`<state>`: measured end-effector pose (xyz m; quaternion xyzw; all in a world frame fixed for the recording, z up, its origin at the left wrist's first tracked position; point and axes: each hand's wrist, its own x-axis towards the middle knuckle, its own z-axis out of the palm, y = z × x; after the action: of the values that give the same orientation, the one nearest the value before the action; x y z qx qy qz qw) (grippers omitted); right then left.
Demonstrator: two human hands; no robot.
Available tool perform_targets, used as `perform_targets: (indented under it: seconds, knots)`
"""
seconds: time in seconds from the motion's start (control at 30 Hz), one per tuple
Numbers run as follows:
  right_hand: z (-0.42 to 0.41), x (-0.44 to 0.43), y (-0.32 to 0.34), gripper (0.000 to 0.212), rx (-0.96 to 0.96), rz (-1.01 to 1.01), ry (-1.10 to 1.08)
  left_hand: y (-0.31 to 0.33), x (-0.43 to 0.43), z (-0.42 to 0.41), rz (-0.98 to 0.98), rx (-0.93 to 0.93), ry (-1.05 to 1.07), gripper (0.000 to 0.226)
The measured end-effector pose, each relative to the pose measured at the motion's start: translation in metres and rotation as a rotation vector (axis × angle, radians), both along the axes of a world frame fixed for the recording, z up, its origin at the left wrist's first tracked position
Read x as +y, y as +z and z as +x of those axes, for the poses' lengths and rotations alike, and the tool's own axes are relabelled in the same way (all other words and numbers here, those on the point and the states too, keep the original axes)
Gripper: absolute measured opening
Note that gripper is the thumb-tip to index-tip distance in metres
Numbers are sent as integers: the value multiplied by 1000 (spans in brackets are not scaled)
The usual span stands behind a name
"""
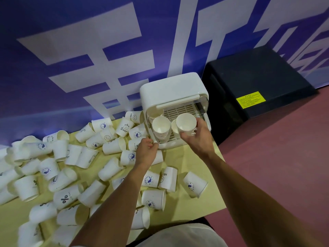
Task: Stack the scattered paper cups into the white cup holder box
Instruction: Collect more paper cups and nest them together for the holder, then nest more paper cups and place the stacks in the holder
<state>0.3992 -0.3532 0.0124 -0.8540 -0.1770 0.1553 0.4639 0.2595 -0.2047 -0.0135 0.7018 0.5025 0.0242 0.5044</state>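
Note:
The white cup holder box [170, 88] stands at the table's far end with its clear lid raised. Inside it a stack of cups [161, 128] stands on the left, and another cup rim shows behind my right hand's cup. My right hand [197, 136] grips a white paper cup [186, 123] upright at the box's opening, over the right side. My left hand [146, 150] hovers just left of the box's front, fingers loosely curled with nothing in them. Several scattered paper cups [114, 145] lie on their sides over the yellow table.
The yellow table [192, 177] ends on the right above a reddish floor [276, 157]. A black box with a yellow label [252, 82] stands right of the holder. A blue and white banner wall [89, 50] runs behind. More cups lie close to my forearms.

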Motion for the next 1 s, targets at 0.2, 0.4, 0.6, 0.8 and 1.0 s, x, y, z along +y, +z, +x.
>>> perform_targets:
  seconds: [0.2, 0.4, 0.6, 0.8, 1.0]
  knots:
    - [10, 18, -8, 65, -19, 3, 33, -7, 11, 2, 27, -9, -11, 29]
    - [15, 29, -17, 63, -15, -48, 59, -17, 18, 3, 11, -11, -15, 29]
    - [15, 31, -24, 81, 7, -121, 75, -16, 23, 4, 27, -32, -1, 26]
    - [2, 25, -14, 76, -98, -128, 122, -7, 20, -9, 38, -51, 34, 29]
    - [-44, 31, -7, 64, -182, -105, 150, -1, 25, -52, 62, -80, 103, 28]
